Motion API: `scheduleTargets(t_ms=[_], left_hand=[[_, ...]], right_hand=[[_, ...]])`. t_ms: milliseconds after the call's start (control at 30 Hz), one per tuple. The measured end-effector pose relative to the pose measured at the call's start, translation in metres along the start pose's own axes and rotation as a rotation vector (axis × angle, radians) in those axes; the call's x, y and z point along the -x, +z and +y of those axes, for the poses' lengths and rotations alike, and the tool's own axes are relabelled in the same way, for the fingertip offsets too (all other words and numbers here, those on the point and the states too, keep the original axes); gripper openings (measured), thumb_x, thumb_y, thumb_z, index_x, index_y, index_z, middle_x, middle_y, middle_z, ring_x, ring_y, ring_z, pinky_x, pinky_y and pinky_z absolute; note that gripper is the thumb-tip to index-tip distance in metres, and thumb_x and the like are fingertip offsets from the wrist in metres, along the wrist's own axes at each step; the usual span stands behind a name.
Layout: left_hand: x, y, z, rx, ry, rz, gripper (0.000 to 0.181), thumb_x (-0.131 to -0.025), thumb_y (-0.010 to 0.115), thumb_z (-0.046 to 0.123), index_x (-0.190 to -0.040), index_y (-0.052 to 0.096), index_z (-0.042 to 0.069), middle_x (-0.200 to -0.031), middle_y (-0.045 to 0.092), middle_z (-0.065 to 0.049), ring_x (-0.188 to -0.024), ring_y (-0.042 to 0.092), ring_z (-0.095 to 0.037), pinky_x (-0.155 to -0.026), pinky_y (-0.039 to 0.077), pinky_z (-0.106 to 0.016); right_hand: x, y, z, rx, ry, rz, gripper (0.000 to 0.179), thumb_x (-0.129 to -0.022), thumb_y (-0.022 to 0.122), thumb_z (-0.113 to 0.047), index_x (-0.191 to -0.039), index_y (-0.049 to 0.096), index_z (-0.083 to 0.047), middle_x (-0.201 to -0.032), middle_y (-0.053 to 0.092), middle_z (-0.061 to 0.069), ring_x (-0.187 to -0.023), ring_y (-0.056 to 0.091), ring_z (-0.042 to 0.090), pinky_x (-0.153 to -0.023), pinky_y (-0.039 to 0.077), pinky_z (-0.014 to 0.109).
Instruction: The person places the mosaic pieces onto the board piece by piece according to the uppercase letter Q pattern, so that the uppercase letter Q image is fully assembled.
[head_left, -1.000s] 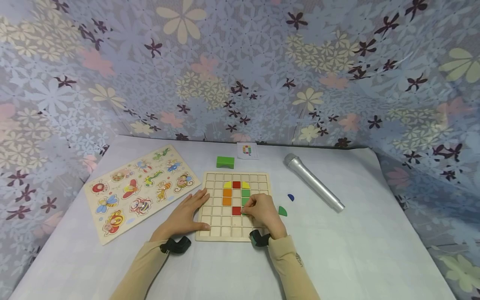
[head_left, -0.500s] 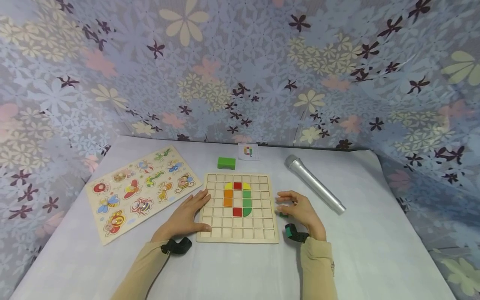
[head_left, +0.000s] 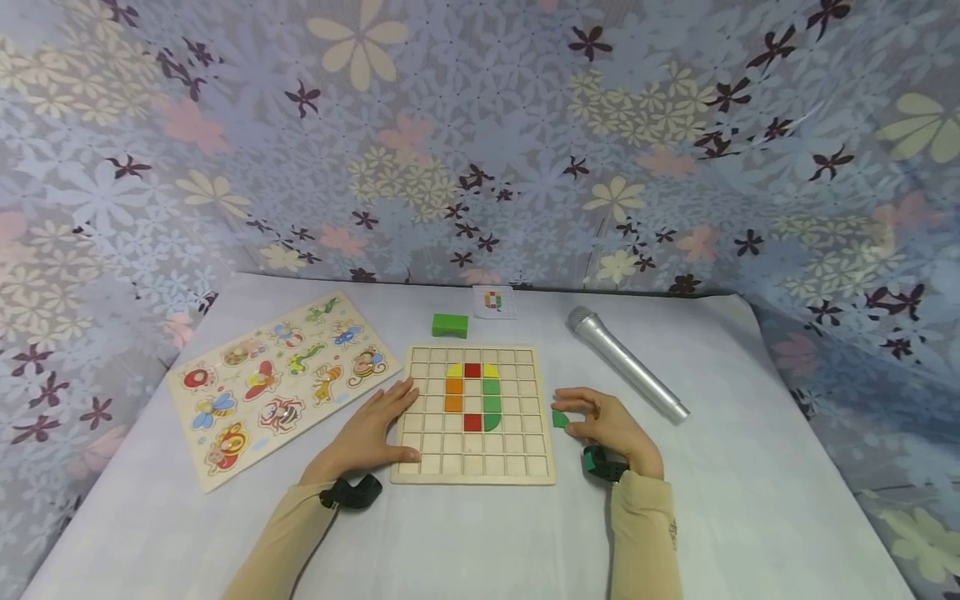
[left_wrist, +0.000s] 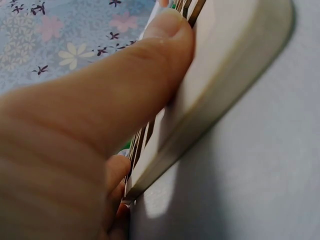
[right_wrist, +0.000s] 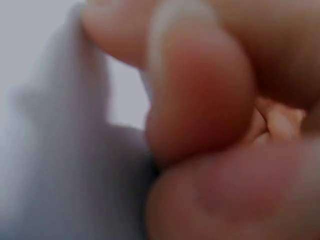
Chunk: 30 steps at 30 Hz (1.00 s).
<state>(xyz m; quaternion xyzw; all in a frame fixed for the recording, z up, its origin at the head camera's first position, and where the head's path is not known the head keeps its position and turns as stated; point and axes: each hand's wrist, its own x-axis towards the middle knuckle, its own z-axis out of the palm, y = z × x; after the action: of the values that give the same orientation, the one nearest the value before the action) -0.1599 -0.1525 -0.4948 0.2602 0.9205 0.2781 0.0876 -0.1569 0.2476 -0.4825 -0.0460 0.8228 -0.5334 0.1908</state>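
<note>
My left hand [head_left: 367, 433] lies spread at the left edge of a wooden grid board [head_left: 517, 471], thumb and fingers on its rim; the left wrist view shows the thumb [left_wrist: 155, 55] pressing its frame. Red, orange, yellow and green pieces [head_left: 491, 387] form a ring in the grid. Right of the board, my right hand [head_left: 615, 429] has its curled fingers and thumb about a loose green quarter-circle piece [head_left: 560, 418], low over the table. In the right wrist view the fingertips [right_wrist: 200, 90] and thumb sit close together, blurred, with the piece hidden. The small blue half-circle is out of sight.
A wooden insect puzzle [head_left: 285, 375] lies to the left. Behind the board stand a green block [head_left: 450, 325] and a small pattern card [head_left: 494, 302]. A silver microphone [head_left: 628, 363] lies at the right. Flowered cloth [head_left: 480, 167] hangs behind the white table.
My right hand has left the green corner piece in the grid and moved right to the loose green piece, which has shifted slightly toward the board. My left hand stays in place.
</note>
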Motion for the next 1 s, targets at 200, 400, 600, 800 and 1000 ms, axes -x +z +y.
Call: scheduleTargets(t_ms=[200,400,600,800,1000], left_hand=[[0.001,0.001,0.000,0.003,-0.003,-0.001,0.098,-0.073,0.078,0.048,-0.149,0.036,0.004,-0.160,0.025,-0.014,-0.148,0.024,-0.034,-0.123,0.016,-0.050],[0.001,-0.001,0.001,0.008,-0.002,0.004,0.098,-0.073,0.079,0.047,-0.149,0.036,0.004,-0.160,0.025,-0.014,-0.148,0.024,-0.034,-0.123,0.016,-0.050],[0.000,0.000,0.001,0.009,-0.002,0.001,0.098,-0.073,0.078,0.048,-0.149,0.036,0.004,-0.160,0.025,-0.015,-0.148,0.024,-0.034,-0.123,0.016,-0.050],[0.001,0.001,0.000,0.003,-0.005,-0.006,0.098,-0.074,0.078,0.049,-0.149,0.035,0.004,-0.161,0.023,-0.014,-0.149,0.023,-0.034,-0.124,0.015,-0.050],[0.001,0.000,-0.001,0.000,0.003,-0.002,0.098,-0.073,0.078,0.047,-0.149,0.035,0.004,-0.160,0.024,-0.015,-0.148,0.023,-0.034,-0.124,0.016,-0.050]], right_hand=[[-0.007,0.011,-0.010,0.103,0.003,0.052,0.048,-0.079,0.066,0.003,-0.125,0.060,-0.005,-0.113,0.065,0.015,-0.053,0.037,0.007,-0.048,0.037,0.017],[-0.014,0.021,-0.017,0.162,-0.012,0.094,0.043,-0.076,0.068,0.005,-0.118,0.064,-0.005,-0.102,0.061,0.011,-0.065,0.043,0.012,-0.051,0.037,0.018],[-0.018,0.024,-0.015,0.172,-0.019,0.142,0.038,-0.076,0.067,0.002,-0.113,0.066,-0.005,-0.099,0.064,0.011,-0.074,0.049,0.013,-0.059,0.042,0.018],[-0.018,0.023,-0.011,0.026,0.027,0.206,0.021,-0.086,0.069,-0.010,-0.106,0.068,-0.003,-0.090,0.064,0.003,-0.060,0.050,0.008,-0.050,0.044,0.018],[-0.022,0.029,-0.018,-0.209,0.043,0.281,0.012,-0.088,0.068,-0.009,-0.092,0.061,0.000,-0.082,0.065,-0.005,-0.064,0.060,0.006,-0.061,0.055,0.018]])
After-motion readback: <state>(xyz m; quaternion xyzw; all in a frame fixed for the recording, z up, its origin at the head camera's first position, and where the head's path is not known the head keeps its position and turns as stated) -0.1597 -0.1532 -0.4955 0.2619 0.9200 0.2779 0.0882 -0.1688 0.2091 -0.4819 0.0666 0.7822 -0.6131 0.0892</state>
